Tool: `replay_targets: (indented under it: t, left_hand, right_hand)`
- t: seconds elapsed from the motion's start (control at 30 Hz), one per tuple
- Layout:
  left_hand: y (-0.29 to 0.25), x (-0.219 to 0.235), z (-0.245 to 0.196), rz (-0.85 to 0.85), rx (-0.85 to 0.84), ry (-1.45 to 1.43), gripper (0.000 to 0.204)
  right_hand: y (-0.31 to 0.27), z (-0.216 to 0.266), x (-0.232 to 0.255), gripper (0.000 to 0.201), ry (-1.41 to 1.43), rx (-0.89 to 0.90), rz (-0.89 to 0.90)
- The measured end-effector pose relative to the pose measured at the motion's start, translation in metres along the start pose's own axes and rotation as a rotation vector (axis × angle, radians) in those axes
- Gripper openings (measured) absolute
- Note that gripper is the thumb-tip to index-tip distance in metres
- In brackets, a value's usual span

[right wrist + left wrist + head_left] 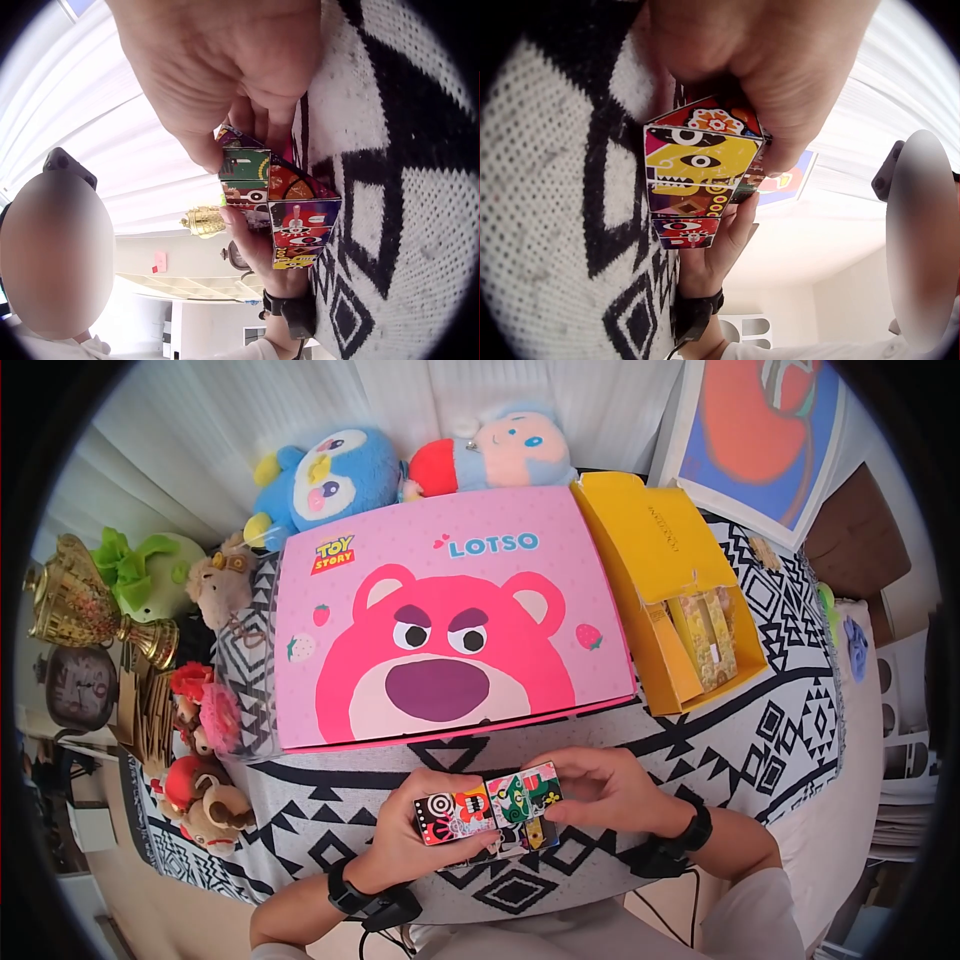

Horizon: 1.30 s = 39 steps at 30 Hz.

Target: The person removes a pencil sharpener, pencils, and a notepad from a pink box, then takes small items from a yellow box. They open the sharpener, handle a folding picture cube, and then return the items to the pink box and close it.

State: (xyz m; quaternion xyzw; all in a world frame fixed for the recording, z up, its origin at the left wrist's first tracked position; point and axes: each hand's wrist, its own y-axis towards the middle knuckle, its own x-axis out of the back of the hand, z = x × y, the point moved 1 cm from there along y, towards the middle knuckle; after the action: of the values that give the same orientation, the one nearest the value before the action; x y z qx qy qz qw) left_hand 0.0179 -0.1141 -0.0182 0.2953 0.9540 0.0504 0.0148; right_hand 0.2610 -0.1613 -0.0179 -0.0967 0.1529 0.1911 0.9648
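A folding puzzle cube (492, 803) with bright cartoon prints is held between both hands, close over the patterned cloth. Its blocks are partly spread: two sit side by side on top, with more showing below toward the person. My left hand (405, 830) grips the left block, thumb along its near edge. On the other side, my right hand (612, 790) pinches the right block between thumb and fingers. From the left wrist, a yellow face with teeth shows on the cube (697, 169). Red and green printed sides of the cube (300, 221) appear in the right wrist view.
Behind the hands lies a large pink Lotso box (460, 630), with an opened yellow box (650, 570) at its right. Blue plush toys (345, 480) lean at the back. A gold trophy (85, 605) and small plush toys (205, 800) stand at left on the black-and-white cloth (700, 760).
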Motion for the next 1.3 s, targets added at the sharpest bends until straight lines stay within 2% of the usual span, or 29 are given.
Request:
replay_targets:
  t: [0.57, 1.0, 1.3]
  left_hand:
    - [-0.0016, -0.0018, 0.0022, -0.038, 0.001, 0.015, 0.053]
    - [0.0, -0.0004, -0.0029, 0.017, -0.083, 0.129, 0.052]
    - [-0.002, -0.0005, 0.0007, 0.017, 0.007, 0.048, 0.052]
  right_hand:
    - [0.0024, -0.0017, -0.0001, 0.047, 0.106, -0.027, 0.02]
    - [-0.0002, -0.0027, -0.0004, 0.049, -0.027, 0.038, 0.018]
    - [-0.0001, -0.0012, -0.0011, 0.048, -0.088, 0.033, 0.005]
